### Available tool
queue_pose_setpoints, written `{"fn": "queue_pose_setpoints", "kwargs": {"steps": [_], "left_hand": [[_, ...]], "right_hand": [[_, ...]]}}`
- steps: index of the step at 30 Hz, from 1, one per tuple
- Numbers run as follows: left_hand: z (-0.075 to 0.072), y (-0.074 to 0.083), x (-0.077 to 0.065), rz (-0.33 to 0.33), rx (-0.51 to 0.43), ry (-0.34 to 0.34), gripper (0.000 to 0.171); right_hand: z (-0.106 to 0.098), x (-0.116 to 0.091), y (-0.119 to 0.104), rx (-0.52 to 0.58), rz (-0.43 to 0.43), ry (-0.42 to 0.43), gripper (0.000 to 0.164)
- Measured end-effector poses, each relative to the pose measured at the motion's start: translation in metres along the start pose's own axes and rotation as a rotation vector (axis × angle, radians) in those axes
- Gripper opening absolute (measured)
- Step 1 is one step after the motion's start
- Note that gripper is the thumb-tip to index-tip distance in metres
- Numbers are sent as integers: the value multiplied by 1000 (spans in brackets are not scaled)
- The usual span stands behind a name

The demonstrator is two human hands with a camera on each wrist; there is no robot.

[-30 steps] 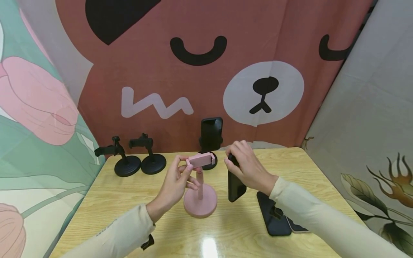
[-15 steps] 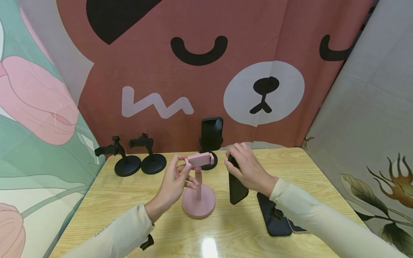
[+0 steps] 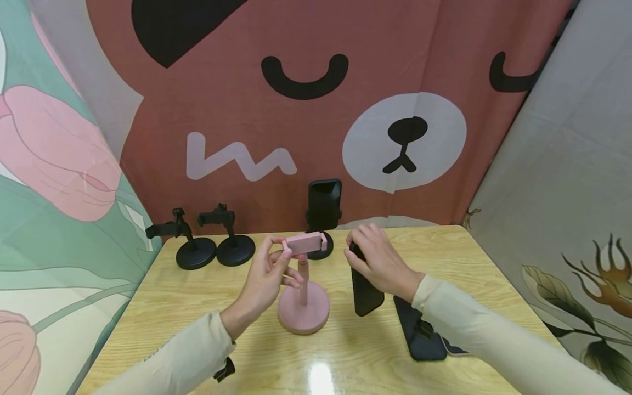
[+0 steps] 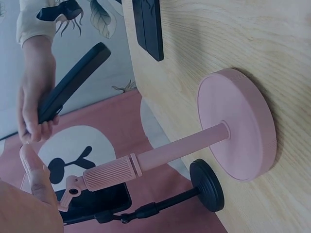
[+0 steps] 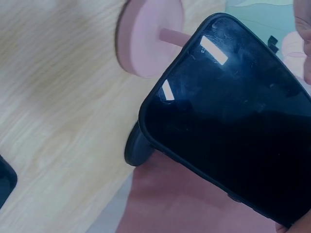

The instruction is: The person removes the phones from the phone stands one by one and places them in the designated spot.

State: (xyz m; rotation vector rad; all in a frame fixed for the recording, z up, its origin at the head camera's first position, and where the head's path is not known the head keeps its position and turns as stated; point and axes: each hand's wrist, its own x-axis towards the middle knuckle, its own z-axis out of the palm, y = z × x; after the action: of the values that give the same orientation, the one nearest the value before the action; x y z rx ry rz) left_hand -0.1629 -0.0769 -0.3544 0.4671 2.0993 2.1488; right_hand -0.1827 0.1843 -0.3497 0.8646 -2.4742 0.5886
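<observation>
A pink phone stand (image 3: 303,321) stands upright on the wooden table, its round base down and its clamp turned toward the head camera. My left hand (image 3: 264,274) pinches the left end of that clamp (image 3: 304,243) between thumb and fingers. To the right of the stand, my right hand (image 3: 377,258) grips a black smartphone (image 3: 366,293) by its upper end, the lower end hanging tilted above the table. The phone's dark glossy screen (image 5: 233,111) fills much of the right wrist view. A narrow gap separates this phone from the pink clamp.
Two black phone stands (image 3: 195,253) with bare clamps are at the back left. Behind the pink stand, another black stand (image 3: 323,249) bears an upright phone (image 3: 324,203). Two more phones (image 3: 419,332) lie at right, partly under the right forearm. A printed curtain (image 3: 222,109) hangs behind.
The right hand and its phone have moved slightly down, and the phone's lower end has swung a little to the right. The pink stand has shifted slightly left with the left hand on it.
</observation>
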Motion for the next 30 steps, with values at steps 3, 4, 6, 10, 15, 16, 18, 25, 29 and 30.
{"fn": "queue_pose_setpoints", "kwargs": {"steps": [3,4,6,10,15,16,18,25,29,30], "left_hand": [[0,1,0,6,7,-1,28],[0,1,1,7,6,1,27],[0,1,1,8,3,4,27],[0,2,1,10,-12,11,26],[-1,3,1,2,-10,24,25],[-2,3,1,3,-9,24,25],[-2,3,1,10,-7,23,24],[-7,4,2,39,6,26,23],[-9,5,3,46,-8,49,22],[-9,5,4,46,-9,56,23]], "right_hand": [[3,-3,3,-12,13,-26,6],[4,-3,4,-15,15,-31,6],[6,-5,6,-20,18,-36,6],[9,-6,9,-24,28,-41,6],[12,-8,12,-42,49,-67,9],[13,-8,13,-46,54,-74,10],[14,-9,14,-48,64,-84,9],[17,-12,15,-69,107,-139,9],[18,-15,16,-73,134,-165,10],[18,-15,16,-73,141,-170,11]]}}
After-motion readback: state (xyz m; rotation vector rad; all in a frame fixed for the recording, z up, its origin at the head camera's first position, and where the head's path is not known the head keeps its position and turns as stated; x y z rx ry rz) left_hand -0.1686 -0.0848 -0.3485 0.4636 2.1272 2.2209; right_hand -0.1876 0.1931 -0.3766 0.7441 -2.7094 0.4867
